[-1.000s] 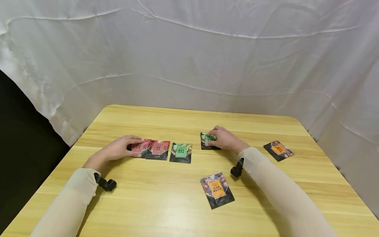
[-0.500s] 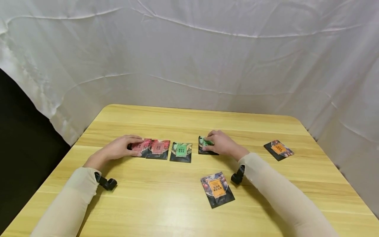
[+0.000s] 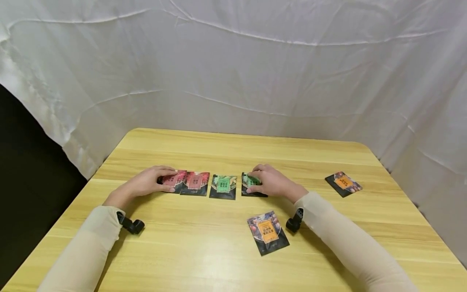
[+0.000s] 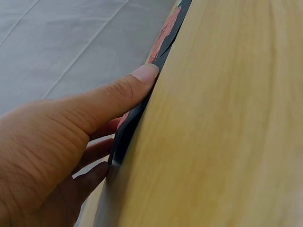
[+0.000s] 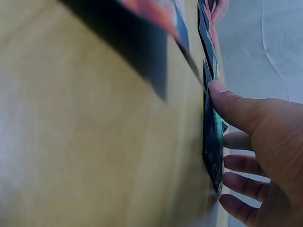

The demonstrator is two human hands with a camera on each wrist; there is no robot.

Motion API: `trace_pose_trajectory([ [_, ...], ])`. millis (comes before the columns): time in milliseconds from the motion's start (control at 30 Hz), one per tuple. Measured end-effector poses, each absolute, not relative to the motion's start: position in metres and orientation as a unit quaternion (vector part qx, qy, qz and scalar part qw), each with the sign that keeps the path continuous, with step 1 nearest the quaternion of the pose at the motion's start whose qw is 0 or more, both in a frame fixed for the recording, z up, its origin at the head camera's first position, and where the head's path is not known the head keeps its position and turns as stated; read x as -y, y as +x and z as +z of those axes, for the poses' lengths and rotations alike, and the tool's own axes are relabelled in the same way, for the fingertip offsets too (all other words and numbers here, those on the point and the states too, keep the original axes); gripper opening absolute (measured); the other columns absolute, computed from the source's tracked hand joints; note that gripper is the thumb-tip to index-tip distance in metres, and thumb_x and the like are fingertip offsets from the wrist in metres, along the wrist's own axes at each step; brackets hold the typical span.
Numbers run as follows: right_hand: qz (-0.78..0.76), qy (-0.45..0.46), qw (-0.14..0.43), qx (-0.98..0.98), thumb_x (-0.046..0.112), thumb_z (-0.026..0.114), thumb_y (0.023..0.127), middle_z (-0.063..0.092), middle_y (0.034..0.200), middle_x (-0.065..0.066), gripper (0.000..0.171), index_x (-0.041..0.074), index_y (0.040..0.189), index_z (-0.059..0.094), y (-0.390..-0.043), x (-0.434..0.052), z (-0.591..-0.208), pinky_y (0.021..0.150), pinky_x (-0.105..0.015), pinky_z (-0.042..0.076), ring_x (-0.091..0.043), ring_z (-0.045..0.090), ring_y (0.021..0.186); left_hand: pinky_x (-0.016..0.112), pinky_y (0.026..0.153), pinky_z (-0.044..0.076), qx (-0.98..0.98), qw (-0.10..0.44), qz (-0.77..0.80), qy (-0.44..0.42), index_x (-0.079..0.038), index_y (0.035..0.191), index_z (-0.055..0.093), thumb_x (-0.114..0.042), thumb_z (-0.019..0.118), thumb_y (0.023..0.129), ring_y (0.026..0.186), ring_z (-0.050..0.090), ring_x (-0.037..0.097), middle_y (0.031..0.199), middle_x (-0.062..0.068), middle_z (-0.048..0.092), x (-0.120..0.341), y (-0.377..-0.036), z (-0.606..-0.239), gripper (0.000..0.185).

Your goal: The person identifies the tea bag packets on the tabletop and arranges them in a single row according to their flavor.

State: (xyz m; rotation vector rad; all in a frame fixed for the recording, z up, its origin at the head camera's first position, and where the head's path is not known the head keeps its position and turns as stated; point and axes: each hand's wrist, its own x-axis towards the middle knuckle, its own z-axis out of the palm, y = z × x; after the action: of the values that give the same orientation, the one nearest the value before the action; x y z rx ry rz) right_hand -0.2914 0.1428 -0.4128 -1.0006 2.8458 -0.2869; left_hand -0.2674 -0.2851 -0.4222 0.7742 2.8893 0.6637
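Right hand point(image 3: 274, 182): fingers lie spread and nearly flat on a green packet point(image 3: 250, 181), thumb at its near edge; the packet lies flat on the counter point(image 3: 204, 251).
Left hand point(image 3: 150, 182): fingers relaxed over the far-left red packet point(image 3: 173, 181), thumb pressed to its edge.
Between the two sets of fingers: a second red packet point(image 3: 195, 183) and another green packet point(image 3: 223, 186), side by side, the nearest just beside the right fingertips.
Nearer than the right fingers: orange packet point(image 3: 268, 232).
Well right of them: another orange packet point(image 3: 343, 183).
Behind: white cloth point(image 3: 233, 73).
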Motion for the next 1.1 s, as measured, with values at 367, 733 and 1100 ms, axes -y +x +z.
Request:
trace_pose_trajectory([
  [367,-0.064,-0.336,0.055,-0.938,0.058,0.061,0.09,0.052,0.135,-0.012,0.073,0.008,0.141,0.053,-0.28,-0.132,-0.411,0.102,-0.046,0.043,-0.031,0.05,0.119,0.06,0.108,0.031,-0.942,0.039,0.215,0.255,-0.003,0.137,0.056,-0.046,0.073,0.086,0.131,0.041,0.044,0.141,0.02,0.05,0.286,-0.269,-0.423,0.069],
  [733,-0.052,-0.342,0.056,-0.936,0.058,0.06,0.09,0.05,0.138,-0.012,0.072,0.008,0.142,0.052,-0.28,-0.127,-0.409,0.105,-0.046,0.04,-0.031,0.049,0.121,0.059,0.108,0.031,-0.942,0.045,0.218,0.253,-0.004,0.138,0.056,-0.045,0.075,0.085,0.132,0.041,0.043,0.141,0.019,0.05,0.286,-0.27,-0.423,0.07],
  [1100,-0.055,-0.359,0.067,-0.929,0.055,0.061,0.091,0.05,0.139,-0.012,0.071,0.007,0.142,0.052,-0.282,-0.123,-0.405,0.109,-0.048,0.035,-0.031,0.048,0.124,0.06,0.108,0.031,-0.941,0.045,0.219,0.253,-0.004,0.138,0.056,-0.046,0.074,0.085,0.132,0.041,0.044,0.141,0.019,0.049,0.286,-0.27,-0.423,0.071],
])
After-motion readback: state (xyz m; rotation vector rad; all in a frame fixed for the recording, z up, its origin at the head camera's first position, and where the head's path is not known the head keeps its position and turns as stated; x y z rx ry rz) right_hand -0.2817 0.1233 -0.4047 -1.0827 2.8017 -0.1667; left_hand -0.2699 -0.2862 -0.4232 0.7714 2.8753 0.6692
